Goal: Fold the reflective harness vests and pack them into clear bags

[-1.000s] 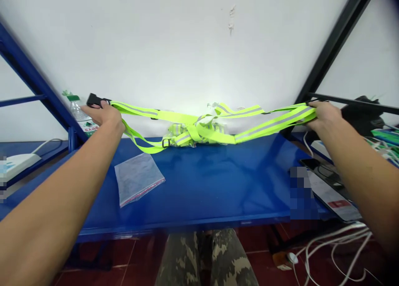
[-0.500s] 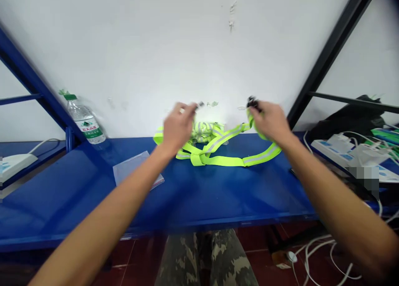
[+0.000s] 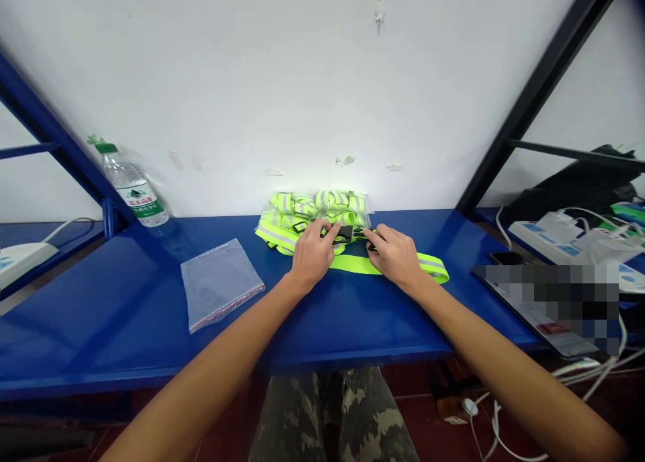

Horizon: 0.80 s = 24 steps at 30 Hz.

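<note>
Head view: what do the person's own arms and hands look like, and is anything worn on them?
Both arms are bare as far as the view shows: the left forearm and right forearm have no sleeves, watch or cables on them. The left hand and right hand wear no gloves, and no ring shows. Below them, the person wears camouflage trousers in a mottled green, tan and dark pattern.

The head-worn view looks forward and down, close onto a blue metal shelf and white wall.
</note>
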Each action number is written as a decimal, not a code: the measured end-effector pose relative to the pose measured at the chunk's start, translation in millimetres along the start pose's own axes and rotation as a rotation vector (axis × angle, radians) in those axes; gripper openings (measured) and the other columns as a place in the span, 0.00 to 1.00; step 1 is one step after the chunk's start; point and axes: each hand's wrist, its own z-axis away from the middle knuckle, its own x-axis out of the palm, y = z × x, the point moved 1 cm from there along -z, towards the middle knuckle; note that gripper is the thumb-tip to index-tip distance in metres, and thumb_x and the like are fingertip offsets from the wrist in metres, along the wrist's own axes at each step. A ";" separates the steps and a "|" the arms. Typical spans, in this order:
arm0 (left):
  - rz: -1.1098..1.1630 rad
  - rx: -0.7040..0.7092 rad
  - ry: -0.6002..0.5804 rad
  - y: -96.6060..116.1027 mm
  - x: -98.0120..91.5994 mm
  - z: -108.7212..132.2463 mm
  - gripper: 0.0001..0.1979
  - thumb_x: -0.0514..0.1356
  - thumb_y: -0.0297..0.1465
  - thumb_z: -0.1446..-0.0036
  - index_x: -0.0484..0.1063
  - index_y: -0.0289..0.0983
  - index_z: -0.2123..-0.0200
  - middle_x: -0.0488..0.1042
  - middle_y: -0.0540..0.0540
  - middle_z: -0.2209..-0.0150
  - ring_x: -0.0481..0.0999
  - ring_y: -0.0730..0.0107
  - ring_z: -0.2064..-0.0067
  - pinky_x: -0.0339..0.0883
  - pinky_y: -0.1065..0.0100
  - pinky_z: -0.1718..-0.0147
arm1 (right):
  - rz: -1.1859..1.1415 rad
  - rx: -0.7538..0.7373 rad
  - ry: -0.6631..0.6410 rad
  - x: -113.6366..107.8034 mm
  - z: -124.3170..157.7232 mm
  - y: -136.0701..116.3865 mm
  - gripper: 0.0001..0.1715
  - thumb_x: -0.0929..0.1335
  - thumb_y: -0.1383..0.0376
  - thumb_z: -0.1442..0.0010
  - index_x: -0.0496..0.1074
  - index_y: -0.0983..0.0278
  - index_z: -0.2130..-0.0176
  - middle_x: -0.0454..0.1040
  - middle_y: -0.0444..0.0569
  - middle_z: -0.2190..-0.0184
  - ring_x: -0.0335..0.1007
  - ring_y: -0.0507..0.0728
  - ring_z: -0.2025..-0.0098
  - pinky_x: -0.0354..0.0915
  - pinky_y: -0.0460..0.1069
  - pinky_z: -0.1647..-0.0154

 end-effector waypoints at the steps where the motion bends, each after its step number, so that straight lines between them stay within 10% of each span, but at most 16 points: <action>1: 0.002 0.003 0.002 1.5 0.1 1.2 0.24 0.54 0.20 0.43 0.71 0.39 0.44 0.72 0.39 0.53 0.72 0.60 0.52 0.71 0.62 0.56 | -0.001 0.001 0.001 0.3 0.1 -1.1 0.21 0.62 0.70 0.39 0.76 0.67 0.50 0.74 0.54 0.66 0.66 0.58 0.66 0.57 0.51 0.69; 24: 0.132 0.005 -0.023 15.5 -1.3 7.5 0.18 0.56 0.20 0.49 0.67 0.36 0.54 0.73 0.39 0.55 0.72 0.55 0.52 0.69 0.58 0.50 | -0.098 0.051 -0.061 -4.4 -0.5 -19.0 0.20 0.59 0.77 0.41 0.71 0.65 0.53 0.74 0.56 0.61 0.66 0.62 0.58 0.62 0.52 0.60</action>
